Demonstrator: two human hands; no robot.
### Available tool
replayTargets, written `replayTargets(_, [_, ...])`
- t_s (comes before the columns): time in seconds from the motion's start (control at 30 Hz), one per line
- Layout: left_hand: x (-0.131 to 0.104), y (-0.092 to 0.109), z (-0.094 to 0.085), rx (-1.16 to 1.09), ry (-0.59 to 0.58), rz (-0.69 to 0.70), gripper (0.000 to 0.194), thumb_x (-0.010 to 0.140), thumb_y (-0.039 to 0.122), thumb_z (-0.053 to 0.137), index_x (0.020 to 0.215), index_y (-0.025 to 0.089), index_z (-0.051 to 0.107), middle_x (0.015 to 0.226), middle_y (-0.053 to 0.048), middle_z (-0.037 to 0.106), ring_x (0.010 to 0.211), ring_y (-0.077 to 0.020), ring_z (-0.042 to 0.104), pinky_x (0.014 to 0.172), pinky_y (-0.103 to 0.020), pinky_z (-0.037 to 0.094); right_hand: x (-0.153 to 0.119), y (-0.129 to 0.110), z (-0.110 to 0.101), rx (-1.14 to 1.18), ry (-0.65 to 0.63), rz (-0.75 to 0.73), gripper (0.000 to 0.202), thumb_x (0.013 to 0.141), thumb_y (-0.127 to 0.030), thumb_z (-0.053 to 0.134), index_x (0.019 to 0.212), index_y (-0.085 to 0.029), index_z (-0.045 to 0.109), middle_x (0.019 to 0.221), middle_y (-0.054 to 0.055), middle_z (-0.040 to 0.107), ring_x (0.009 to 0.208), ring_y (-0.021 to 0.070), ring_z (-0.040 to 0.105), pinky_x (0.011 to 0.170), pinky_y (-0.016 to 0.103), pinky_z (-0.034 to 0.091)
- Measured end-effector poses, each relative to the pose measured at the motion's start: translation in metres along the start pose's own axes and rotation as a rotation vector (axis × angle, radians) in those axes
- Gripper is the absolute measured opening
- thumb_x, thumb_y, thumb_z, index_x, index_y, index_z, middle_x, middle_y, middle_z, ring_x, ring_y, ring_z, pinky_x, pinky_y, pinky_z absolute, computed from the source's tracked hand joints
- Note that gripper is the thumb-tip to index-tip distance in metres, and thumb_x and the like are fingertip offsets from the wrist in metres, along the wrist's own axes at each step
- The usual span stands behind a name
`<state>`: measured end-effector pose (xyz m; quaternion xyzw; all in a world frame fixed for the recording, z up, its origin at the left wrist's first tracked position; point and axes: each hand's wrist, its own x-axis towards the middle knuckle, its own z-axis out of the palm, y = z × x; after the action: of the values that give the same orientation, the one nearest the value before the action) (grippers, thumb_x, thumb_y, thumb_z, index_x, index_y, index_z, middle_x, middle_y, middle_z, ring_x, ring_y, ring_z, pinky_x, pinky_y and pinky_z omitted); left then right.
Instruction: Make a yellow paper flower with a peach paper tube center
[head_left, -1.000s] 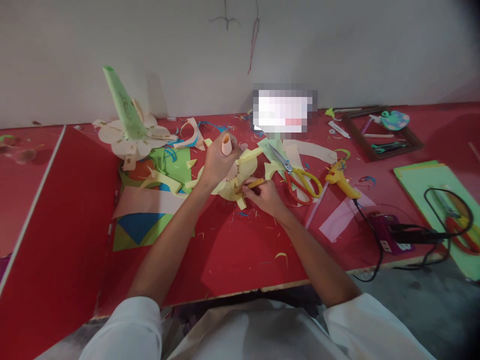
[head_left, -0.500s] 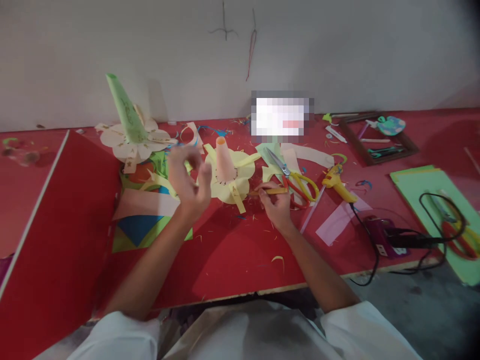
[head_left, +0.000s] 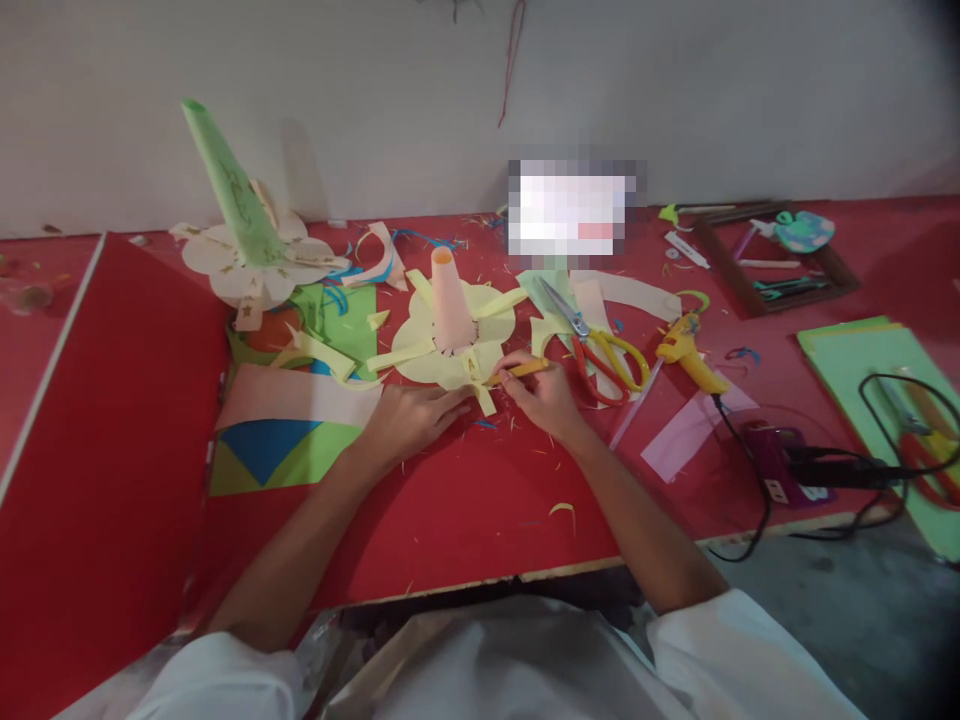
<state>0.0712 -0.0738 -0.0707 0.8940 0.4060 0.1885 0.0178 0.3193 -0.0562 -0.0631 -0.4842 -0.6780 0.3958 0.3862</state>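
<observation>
My right hand point(head_left: 546, 402) grips a yellow pencil point(head_left: 529, 371), its tip at a short yellow paper strip point(head_left: 487, 402). That strip hangs off the front of a pale yellow paper flower point(head_left: 491, 340) with scalloped petals. A peach paper cone point(head_left: 454, 310) stands upright at its centre, and more yellow strips lie across the petals. My left hand point(head_left: 412, 418) lies low on the table at the flower's front edge, its fingers stretched out to the strip; the fingertips are partly hidden. Close to my right hand rest scissors point(head_left: 611, 365) with red and yellow handles.
A second paper flower point(head_left: 206, 265) with a tall green cone point(head_left: 234, 190) stands back left. A red board point(head_left: 97, 430) rises at the left. A yellow glue gun point(head_left: 686, 355), its black cable, a dark frame point(head_left: 731, 275) and green sheets point(head_left: 862, 375) lie right. Paper scraps surround the flower.
My left hand has come down from in front of the flower to the table beside the strip. The right hand with the pencil has moved slightly closer to the strip. The view has tilted down.
</observation>
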Motion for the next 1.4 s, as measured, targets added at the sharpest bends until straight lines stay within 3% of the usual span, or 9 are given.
replayTargets(0.37, [-0.0008,0.0005,-0.0020,0.009,-0.013,0.042,0.031,0.107,0.039,0.054,0.127,0.025,0.074,0.086,-0.005,0.082,0.061,-0.0169,0.069,0.052,-0.027,0.032,0.0010,-0.0011,0.0011,-0.040,-0.066,-0.050,0.018,0.098,-0.035,0.058,0.094,-0.022,0.069,0.075,0.001,0.068,0.061,0.0150,0.056,0.059,0.029,0.042])
replayTargets(0.73, [-0.0021,-0.0010,-0.0012,0.025,-0.014,0.054,0.032,0.106,0.036,0.054,0.130,0.025,0.073,0.091,-0.006,0.082,0.062,-0.0171,0.070,0.054,-0.028,0.040,-0.0006,0.0007,0.0011,-0.028,-0.098,-0.069,0.018,0.099,-0.035,0.057,0.091,-0.023,0.068,0.071,0.000,0.066,0.059,0.0151,0.056,0.059,0.029,0.042])
replayTargets(0.9, [-0.0028,-0.0017,-0.0003,0.050,-0.011,0.063,0.031,0.105,0.034,0.056,0.130,0.027,0.073,0.091,-0.005,0.082,0.061,-0.0167,0.070,0.052,-0.027,0.037,-0.0002,0.0012,0.0004,-0.052,-0.040,-0.058,0.018,0.097,-0.035,0.058,0.086,-0.022,0.066,0.070,-0.001,0.064,0.057,0.0140,0.053,0.057,0.028,0.040])
replayTargets(1.07, [-0.0027,-0.0011,0.0002,0.070,0.009,0.071,0.030,0.106,0.037,0.055,0.128,0.026,0.073,0.087,-0.004,0.082,0.061,-0.0163,0.070,0.050,-0.027,0.034,-0.0003,-0.0011,-0.0012,-0.011,-0.141,-0.078,0.015,0.093,-0.031,0.060,0.083,-0.022,0.066,0.067,-0.002,0.062,0.055,0.0128,0.050,0.055,0.027,0.039])
replayTargets(1.23, [-0.0022,-0.0020,-0.0005,0.062,-0.017,0.072,0.031,0.105,0.033,0.055,0.130,0.025,0.071,0.089,-0.005,0.082,0.061,-0.0157,0.070,0.052,-0.026,0.037,-0.0001,0.0011,-0.0001,-0.029,-0.084,-0.056,0.018,0.098,-0.036,0.058,0.092,-0.023,0.068,0.071,0.000,0.065,0.057,0.0143,0.053,0.054,0.028,0.039])
replayTargets(1.4, [-0.0012,-0.0010,-0.0024,0.095,0.018,0.121,0.031,0.107,0.035,0.053,0.128,0.023,0.072,0.088,-0.006,0.082,0.060,-0.0168,0.070,0.050,-0.028,0.037,-0.0014,0.0061,0.0000,-0.009,-0.066,-0.047,0.021,0.099,-0.037,0.057,0.087,-0.023,0.066,0.067,-0.001,0.059,0.055,0.0139,0.049,0.053,0.028,0.038])
